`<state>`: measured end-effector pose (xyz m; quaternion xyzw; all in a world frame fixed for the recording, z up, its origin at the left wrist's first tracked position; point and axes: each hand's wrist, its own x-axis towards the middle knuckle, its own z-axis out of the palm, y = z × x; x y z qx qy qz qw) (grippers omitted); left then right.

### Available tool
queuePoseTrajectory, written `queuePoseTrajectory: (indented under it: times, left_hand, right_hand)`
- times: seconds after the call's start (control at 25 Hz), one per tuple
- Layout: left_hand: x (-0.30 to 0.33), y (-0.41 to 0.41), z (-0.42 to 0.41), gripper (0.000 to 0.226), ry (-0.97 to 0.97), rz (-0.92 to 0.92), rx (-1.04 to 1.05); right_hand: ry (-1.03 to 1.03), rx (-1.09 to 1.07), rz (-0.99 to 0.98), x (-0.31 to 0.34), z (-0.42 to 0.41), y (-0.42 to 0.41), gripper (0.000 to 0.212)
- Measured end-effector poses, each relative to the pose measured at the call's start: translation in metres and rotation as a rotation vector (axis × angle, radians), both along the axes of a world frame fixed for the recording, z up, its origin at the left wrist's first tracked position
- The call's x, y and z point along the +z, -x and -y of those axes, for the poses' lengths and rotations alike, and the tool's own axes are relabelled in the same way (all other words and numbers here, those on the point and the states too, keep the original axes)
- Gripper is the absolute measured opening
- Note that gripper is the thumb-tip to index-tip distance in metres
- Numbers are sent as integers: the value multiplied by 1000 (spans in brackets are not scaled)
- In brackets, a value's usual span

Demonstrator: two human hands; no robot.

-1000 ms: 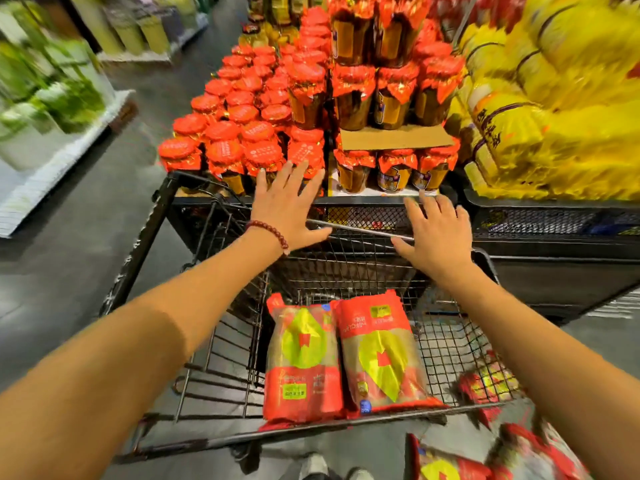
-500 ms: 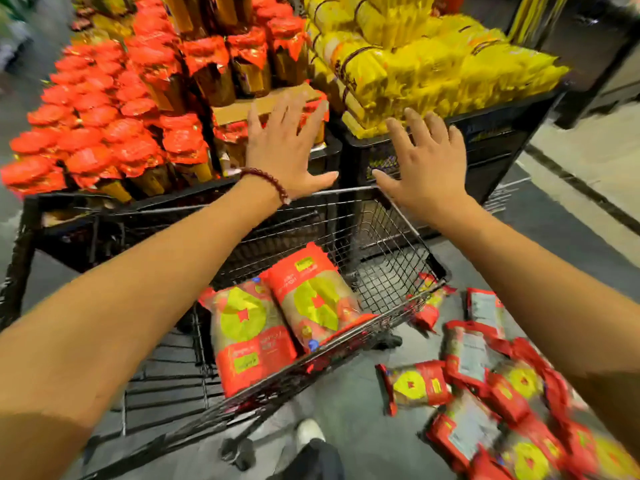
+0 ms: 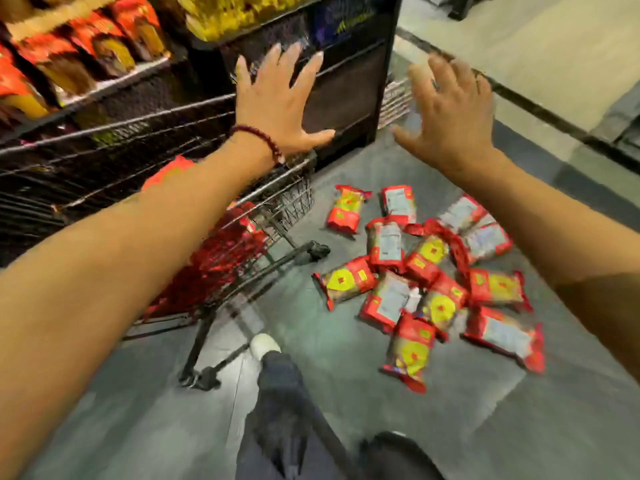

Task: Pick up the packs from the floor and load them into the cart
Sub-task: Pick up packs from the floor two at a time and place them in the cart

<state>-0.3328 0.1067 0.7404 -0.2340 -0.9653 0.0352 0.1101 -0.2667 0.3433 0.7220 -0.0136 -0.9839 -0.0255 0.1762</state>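
Observation:
Several red-and-yellow packs [image 3: 433,271] lie in a loose heap on the grey floor, right of centre. A black wire cart [image 3: 277,199] stands at the left with red packs [image 3: 221,251] blurred inside it. My left hand [image 3: 280,102], with a bead bracelet at the wrist, is raised above the cart's right rim, fingers spread and empty. My right hand [image 3: 450,109] hovers high above the heap, fingers apart, holding nothing.
A dark display stand [image 3: 346,74] with jars [image 3: 86,53] and yellow bags [image 3: 235,15] rises behind the cart. My leg and white shoe [image 3: 265,344] stand beside the cart's rear wheel [image 3: 201,375]. A dark strip [image 3: 540,109] crosses the floor at the right.
The view has swung right and down, off the cart and onto the heap on the floor. Both hands have left the cart's rim and stayed spread and empty.

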Motion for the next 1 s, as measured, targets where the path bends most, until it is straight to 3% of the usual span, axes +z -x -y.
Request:
queuePoseTrajectory:
  times: [0.2, 0.44, 1.0]
  left_hand:
    - [-48, -85, -107, 99, 6, 72, -109]
    - [-87, -141, -214, 98, 21, 165, -257]
    - [-226, -148, -369, 98, 140, 346, -458]
  right_hand:
    - [44, -94, 110, -46, -106, -114, 84]
    - [37, -231, 152, -85, -199, -194, 78]
    - [161, -471, 293, -227, -315, -246, 75]
